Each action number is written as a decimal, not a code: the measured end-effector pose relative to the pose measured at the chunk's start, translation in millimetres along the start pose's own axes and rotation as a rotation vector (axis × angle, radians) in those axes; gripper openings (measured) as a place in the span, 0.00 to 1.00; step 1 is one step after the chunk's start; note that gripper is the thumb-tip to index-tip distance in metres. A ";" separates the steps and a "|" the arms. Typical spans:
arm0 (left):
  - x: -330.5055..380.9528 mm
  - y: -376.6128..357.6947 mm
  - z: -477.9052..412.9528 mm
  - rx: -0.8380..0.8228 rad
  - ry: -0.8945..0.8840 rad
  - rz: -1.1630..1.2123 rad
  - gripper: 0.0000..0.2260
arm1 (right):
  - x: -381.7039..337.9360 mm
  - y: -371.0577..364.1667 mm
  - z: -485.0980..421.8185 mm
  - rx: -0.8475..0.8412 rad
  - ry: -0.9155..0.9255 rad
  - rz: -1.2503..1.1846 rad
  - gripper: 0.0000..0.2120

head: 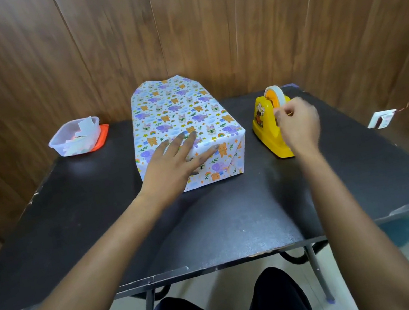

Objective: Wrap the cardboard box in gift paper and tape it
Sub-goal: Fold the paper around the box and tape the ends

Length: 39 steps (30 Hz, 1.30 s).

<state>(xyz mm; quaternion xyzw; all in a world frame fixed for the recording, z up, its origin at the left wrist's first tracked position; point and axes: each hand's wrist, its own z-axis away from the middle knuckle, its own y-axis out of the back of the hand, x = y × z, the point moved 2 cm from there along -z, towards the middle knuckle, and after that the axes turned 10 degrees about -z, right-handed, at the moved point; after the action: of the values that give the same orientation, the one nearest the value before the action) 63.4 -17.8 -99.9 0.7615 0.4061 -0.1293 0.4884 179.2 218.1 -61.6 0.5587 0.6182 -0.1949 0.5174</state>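
- I see the box (181,120), covered in cartoon-animal gift paper (169,98), at the middle of the black table (209,221), its long side running toward 12 o'clock.
- My left hand (172,163) lies flat on the box's near top edge. The fingers are spread and straight, and they press the paper down where the top meets the near end face.
- From that hand, most of the box stretches away toward 12 o'clock, and the folded near end face drops just below the fingertips.
- At the far end the paper rises loose past the box, toward the wooden wall.
- A yellow tape dispenser (269,130) with its tape roll (275,94) stands at 3 o'clock from the box, near it but apart.
- My right hand (300,125) is against the dispenser's near side, fingers curled, thumb and forefinger drawn together. Blur keeps me from telling whether tape sits between them.
- At 10 o'clock from the box, a clear plastic tub (74,137) of paper scraps rests on an orange lid (104,137).
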 end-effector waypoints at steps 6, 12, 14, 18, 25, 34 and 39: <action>-0.1 1.0 -1.3 -0.001 0.009 0.018 0.33 | 14.8 9.3 -52.0 -0.316 -0.337 0.253 0.18; -0.9 2.3 -2.3 -0.055 0.032 0.024 0.41 | 8.0 15.8 -59.4 -0.315 -0.475 -0.018 0.19; -0.7 3.3 -3.1 -0.058 0.033 0.032 0.40 | 4.5 18.1 -60.8 -0.301 -0.504 -0.100 0.18; -0.4 2.6 -3.3 -0.063 0.036 0.051 0.40 | -1.6 24.9 -59.4 -0.342 -0.534 -0.146 0.11; -0.9 2.9 -3.9 -0.048 0.044 0.081 0.39 | 26.4 25.4 -32.4 -0.340 -0.651 -0.236 0.12; -0.5 2.6 -4.1 -0.062 0.040 0.078 0.37 | 38.3 13.5 -10.8 -0.214 -0.788 -0.741 0.13; -0.7 3.6 -3.9 -0.080 0.027 0.074 0.38 | 40.0 7.4 13.0 -0.174 -0.935 -1.019 0.13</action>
<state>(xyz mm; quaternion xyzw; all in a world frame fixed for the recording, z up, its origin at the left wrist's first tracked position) 64.8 -15.5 -95.3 0.7578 0.3890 -0.0843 0.5171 197.7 229.2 -98.5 0.0131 0.5292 -0.5831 0.6162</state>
